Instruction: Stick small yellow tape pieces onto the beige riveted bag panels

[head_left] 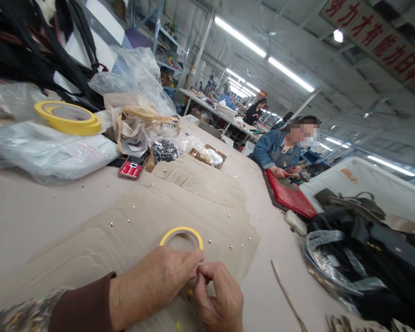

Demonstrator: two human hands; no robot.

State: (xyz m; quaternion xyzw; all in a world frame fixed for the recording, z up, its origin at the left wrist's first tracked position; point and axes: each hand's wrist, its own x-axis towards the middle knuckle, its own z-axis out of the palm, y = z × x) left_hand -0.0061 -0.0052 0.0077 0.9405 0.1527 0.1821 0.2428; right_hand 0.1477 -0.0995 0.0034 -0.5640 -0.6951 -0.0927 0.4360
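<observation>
My left hand is closed on a roll of yellow tape, whose upper arc shows above the fingers. Close beside it, my right hand pinches with thumb and forefinger, the fingertips meeting those of the left. What sits in that pinch is too small to make out. Beneath both hands lie overlapping beige flat pieces, fanned out in layers, with small metal studs on them. Small yellow bits show below the hands.
Two stacked yellow tape rolls rest on a plastic-wrapped bundle at left. Behind the beige pieces stands a small tray. A co-worker sits beyond a red board. Black bags crowd the right side.
</observation>
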